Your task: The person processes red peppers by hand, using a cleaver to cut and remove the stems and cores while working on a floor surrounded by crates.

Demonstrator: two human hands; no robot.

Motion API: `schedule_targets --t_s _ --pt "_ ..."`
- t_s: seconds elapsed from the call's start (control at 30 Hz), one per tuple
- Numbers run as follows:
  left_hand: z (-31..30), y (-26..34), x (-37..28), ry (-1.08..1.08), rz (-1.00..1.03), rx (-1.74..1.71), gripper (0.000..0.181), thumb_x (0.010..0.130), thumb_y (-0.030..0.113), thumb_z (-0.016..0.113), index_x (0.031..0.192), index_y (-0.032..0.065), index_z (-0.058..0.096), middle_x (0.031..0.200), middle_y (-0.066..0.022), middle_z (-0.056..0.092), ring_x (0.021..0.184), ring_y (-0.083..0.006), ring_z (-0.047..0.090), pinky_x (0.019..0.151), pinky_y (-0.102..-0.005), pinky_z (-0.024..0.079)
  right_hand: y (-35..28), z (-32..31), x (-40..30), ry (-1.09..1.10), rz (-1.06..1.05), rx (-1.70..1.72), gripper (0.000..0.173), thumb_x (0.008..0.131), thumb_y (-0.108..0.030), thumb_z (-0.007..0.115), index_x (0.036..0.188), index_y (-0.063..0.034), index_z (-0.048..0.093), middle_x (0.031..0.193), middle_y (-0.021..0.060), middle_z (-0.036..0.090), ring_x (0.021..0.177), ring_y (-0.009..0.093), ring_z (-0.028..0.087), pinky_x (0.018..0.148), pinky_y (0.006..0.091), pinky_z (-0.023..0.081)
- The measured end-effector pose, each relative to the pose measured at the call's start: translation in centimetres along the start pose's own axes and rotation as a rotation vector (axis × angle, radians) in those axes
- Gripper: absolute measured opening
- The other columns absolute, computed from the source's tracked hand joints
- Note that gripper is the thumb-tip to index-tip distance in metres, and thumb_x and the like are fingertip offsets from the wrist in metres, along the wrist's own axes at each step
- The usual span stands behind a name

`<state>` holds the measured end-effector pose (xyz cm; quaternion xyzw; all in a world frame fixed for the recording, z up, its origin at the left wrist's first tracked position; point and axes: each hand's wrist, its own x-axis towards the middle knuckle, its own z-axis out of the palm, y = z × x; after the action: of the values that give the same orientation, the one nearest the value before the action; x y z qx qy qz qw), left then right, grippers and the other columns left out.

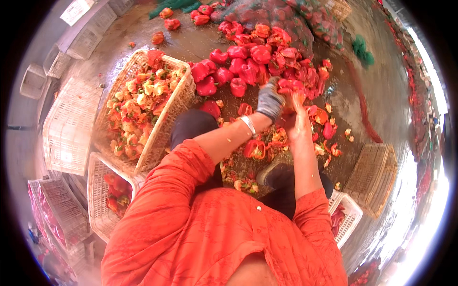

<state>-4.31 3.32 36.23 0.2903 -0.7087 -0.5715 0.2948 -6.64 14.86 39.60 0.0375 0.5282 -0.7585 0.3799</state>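
In a grey knit glove, my left hand is curled in front of the pepper pile, a metal bangle on its wrist. My bare right hand is close beside it, its fingers around a red bell pepper. The hands partly hide this pepper, and what lies within the gloved fingers is not clear. Just beyond, whole red bell peppers are heaped on the wet floor. Below my hands lie a cut red pepper and scattered cores and seeds between my feet.
To the left stands a plastic crate full of pepper cores. A white crate behind it holds red pepper pieces. On the right are a brown crate and a smaller white crate. Mesh sacks of peppers lie ahead.
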Motion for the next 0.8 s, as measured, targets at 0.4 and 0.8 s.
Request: schedule_targets --t_s 0.4,0.8 --pt "-2.8 0.9 1.4 -0.104 -0.109 -0.659 0.042 0.074 -0.015 0.056 0.114 -0.0006 0.056 0.096 -0.0052 0.065 0.087 -0.0133 0.061 0.078 -0.0256 0.051 -0.2 1.8 0.8 0.009 -0.162 -0.160 0.028 0.087 -0.018 0.066 0.110 -0.0039 0.065 0.099 0.0089 0.068 0.087 0.025 0.068 0.067 0.0449 0.057" --pt "-3.7 3.9 1.1 -0.087 0.199 -0.310 0.055 0.074 -0.004 0.066 0.128 0.0001 0.054 0.112 -0.0147 0.063 0.105 -0.0212 0.062 0.080 -0.0298 0.053 -0.6 -2.5 3.7 -0.187 -0.487 -0.748 0.027 0.085 -0.011 0.065 0.110 -0.0011 0.063 0.098 0.0069 0.068 0.086 0.021 0.068 0.073 0.0403 0.058"
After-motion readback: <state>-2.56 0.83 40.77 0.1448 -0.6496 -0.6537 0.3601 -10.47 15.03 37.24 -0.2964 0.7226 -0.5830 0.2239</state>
